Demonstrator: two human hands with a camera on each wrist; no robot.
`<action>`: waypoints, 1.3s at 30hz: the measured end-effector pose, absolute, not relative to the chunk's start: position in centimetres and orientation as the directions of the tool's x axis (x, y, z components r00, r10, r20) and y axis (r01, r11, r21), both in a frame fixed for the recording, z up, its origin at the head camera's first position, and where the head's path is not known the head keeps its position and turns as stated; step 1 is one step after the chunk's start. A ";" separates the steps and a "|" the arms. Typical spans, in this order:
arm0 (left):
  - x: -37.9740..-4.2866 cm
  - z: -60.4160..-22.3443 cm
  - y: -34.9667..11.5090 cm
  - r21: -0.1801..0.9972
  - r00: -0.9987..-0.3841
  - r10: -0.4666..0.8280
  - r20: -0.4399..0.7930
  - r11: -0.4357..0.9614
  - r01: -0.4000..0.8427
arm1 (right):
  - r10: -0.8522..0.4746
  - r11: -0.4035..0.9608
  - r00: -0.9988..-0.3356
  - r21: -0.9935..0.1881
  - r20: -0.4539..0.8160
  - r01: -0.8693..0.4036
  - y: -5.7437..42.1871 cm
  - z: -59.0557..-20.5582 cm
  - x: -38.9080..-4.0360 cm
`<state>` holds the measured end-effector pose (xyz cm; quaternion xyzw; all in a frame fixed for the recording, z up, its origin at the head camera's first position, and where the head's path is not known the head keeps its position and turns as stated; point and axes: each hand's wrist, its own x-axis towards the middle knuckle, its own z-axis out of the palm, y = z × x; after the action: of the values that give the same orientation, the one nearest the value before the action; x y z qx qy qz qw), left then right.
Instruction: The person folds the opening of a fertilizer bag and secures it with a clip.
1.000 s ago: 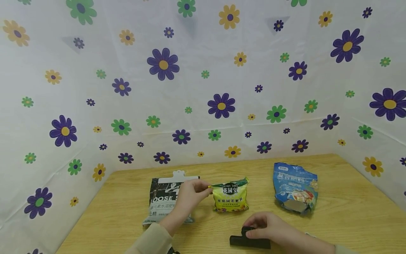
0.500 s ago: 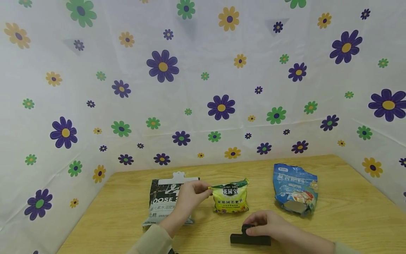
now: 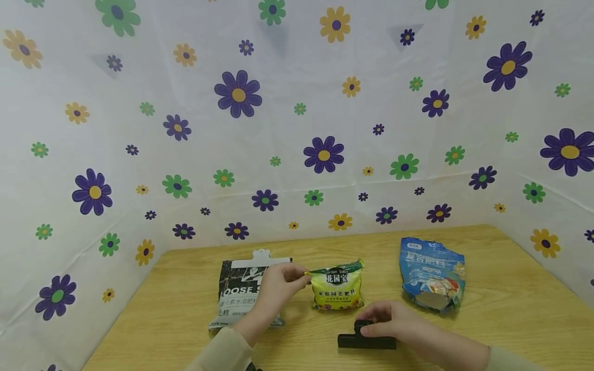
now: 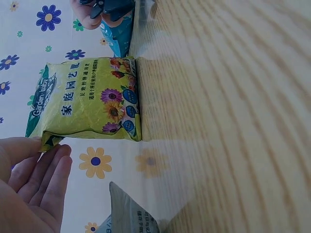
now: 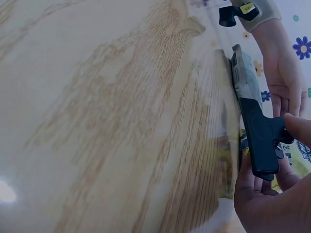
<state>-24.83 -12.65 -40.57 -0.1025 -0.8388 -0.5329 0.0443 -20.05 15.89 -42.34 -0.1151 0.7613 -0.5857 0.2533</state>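
Observation:
A small yellow-green fertilizer bag point(image 3: 337, 288) stands upright on the wooden table, its printed front toward me. My left hand point(image 3: 280, 288) pinches its upper left corner between thumb and fingers; the left wrist view shows that grip at the bag's green-topped corner point(image 4: 51, 138). In my right hand point(image 3: 394, 324) is a wide black bag clip point(image 3: 366, 341), held by its handle in front of the bag. The right wrist view shows the clip point(image 5: 260, 141) with the thumb on its handle and the other fingers behind. Its long edge points away from my palm.
Behind my left forearm lies a black and grey bag point(image 3: 232, 299) with a white clip point(image 3: 261, 262) across its top. A crumpled blue bag point(image 3: 431, 273) leans at the right of the table point(image 3: 510, 288). A flower-patterned cloth point(image 3: 287, 134) hangs behind and at both sides.
My right hand has moved the black bag clip slightly up the view, away from me and nearer the yellow bag. The left hand keeps its pinch in the same place.

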 end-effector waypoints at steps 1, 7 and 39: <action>-24.8 -40.6 -12.7 0.885 -0.975 0.126 0.186 0.409 0.222 | -0.471 0.290 -0.846 -0.949 -0.252 0.121 15.9 -42.3 -20.1; -24.9 -40.8 -12.7 0.883 -0.972 0.129 0.196 0.407 0.233 | -0.471 0.292 -0.847 -0.950 -0.245 0.112 15.9 -42.3 -20.4; -25.1 -40.8 -12.7 0.875 -0.971 0.129 0.202 0.421 0.238 | -0.339 0.392 -0.898 -0.910 -0.281 0.137 15.4 -40.0 -21.5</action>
<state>-25.14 -12.71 -40.81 -0.1091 -0.8412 -0.5270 0.0515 -21.54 15.38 -40.04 -0.0628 0.8055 -0.5479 0.2169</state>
